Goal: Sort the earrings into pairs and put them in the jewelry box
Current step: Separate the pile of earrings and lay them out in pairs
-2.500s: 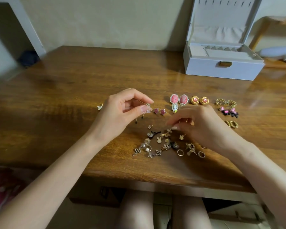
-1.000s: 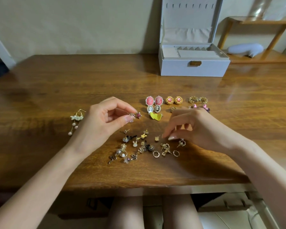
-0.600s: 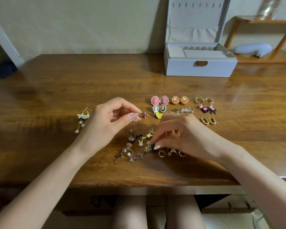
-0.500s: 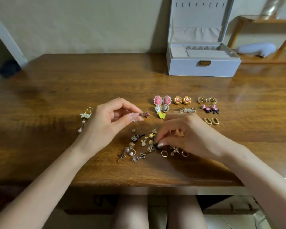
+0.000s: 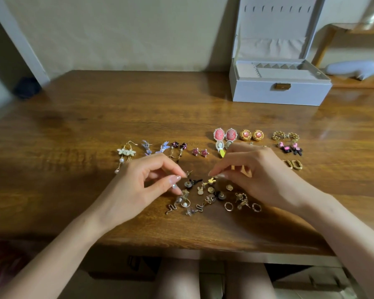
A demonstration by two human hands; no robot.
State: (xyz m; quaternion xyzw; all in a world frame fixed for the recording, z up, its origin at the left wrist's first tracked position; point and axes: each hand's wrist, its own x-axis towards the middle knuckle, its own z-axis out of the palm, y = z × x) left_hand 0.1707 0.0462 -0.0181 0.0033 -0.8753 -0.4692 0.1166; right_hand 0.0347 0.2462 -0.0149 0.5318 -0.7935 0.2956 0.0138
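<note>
Sorted earring pairs lie in a row on the wooden table (image 5: 73,126), among them pink star studs (image 5: 200,152), pink cameos (image 5: 225,134) and gold hoops (image 5: 294,164). An unsorted pile of small earrings (image 5: 212,197) lies near the front edge. My left hand (image 5: 147,186) hovers at the pile's left side; its thumb and forefinger are slightly apart, next to a tiny gold stud (image 5: 189,173), and hold nothing. My right hand (image 5: 257,175) pinches at a yellow rabbit stud (image 5: 211,181) on top of the pile. The open grey jewelry box (image 5: 279,93) stands at the back right.
Long drop earrings (image 5: 125,154) and lilac butterfly earrings (image 5: 156,147) lie at the left end of the row. A wooden shelf (image 5: 354,80) with a pale object stands behind the box. My knees show under the table's front edge.
My left hand has let go of the pink star stud, which now lies beside its twin, and has dropped toward the pile. My right hand has moved up to the yellow rabbit stud.
</note>
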